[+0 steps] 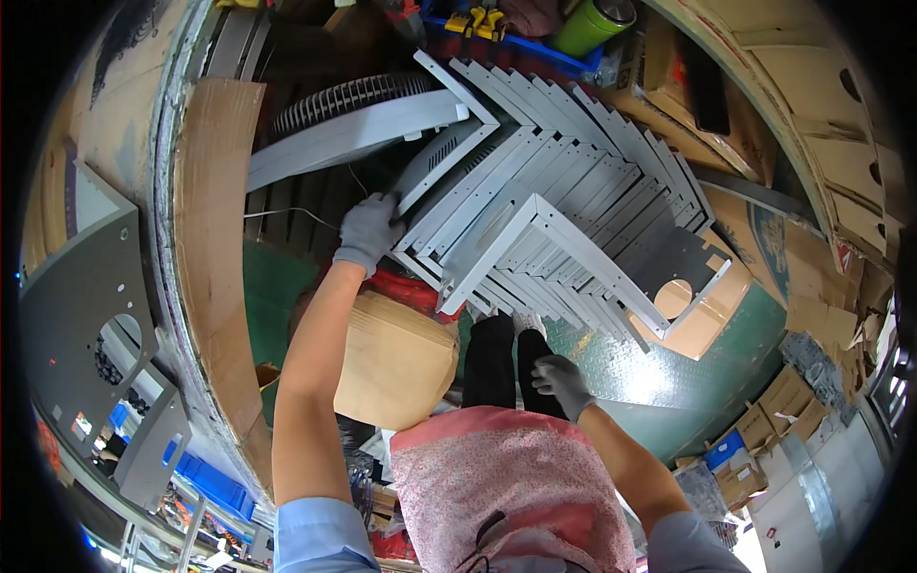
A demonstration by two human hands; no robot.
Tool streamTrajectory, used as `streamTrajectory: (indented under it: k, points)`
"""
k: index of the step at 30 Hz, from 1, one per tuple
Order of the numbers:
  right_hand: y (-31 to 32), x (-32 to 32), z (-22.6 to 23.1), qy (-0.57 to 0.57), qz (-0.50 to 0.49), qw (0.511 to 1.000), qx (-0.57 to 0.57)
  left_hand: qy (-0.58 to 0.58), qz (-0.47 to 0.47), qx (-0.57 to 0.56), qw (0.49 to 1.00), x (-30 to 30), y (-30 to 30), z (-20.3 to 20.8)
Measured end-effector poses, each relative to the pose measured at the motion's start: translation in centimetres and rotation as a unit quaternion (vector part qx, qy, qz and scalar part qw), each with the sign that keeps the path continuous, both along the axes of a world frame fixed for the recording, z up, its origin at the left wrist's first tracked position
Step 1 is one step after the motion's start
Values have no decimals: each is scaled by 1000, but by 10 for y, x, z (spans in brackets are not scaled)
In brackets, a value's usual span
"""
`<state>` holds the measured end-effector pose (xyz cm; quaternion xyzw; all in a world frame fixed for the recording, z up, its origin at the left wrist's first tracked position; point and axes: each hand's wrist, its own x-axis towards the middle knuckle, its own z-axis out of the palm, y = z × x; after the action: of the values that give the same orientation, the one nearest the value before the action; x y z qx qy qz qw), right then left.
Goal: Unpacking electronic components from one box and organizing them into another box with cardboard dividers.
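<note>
Tip for stacked grey frames (599, 262): best steadied two-handed, imo. Left hand (369, 232) at left edge, can't tell if clamped; right hand (565, 385) nearer, apart, fingers loosely curled together.

From here I see the person's grey-gloved left hand (371, 234) at the left edge of a row of slanting grey metal frames (583, 191). The right hand (565, 385) hangs loosely curled near the dark trousers (490, 363), above a pink patterned apron (511, 477).
</note>
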<state>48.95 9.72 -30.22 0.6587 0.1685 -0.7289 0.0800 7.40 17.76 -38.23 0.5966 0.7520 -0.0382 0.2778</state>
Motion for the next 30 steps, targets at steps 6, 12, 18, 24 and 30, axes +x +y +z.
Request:
streamTrajectory:
  k: [6,12,18,24,30]
  points:
    - [132,-162,161,346,361,792,349,-52,74,1,996,11,-4,9]
    - [201,-288,90,146,710,410,554,-111,248,43,962,18,-29,-21]
    - [213,-317,-83,26,885,310,347,-164,237,133,948,12,-6,19]
    - [224,-336,-28,54,916,272,290,119,55,333,934,-31,23,62]
    - [234,-310,-77,65,903,269,329,147,127,307,932,-99,44,37]
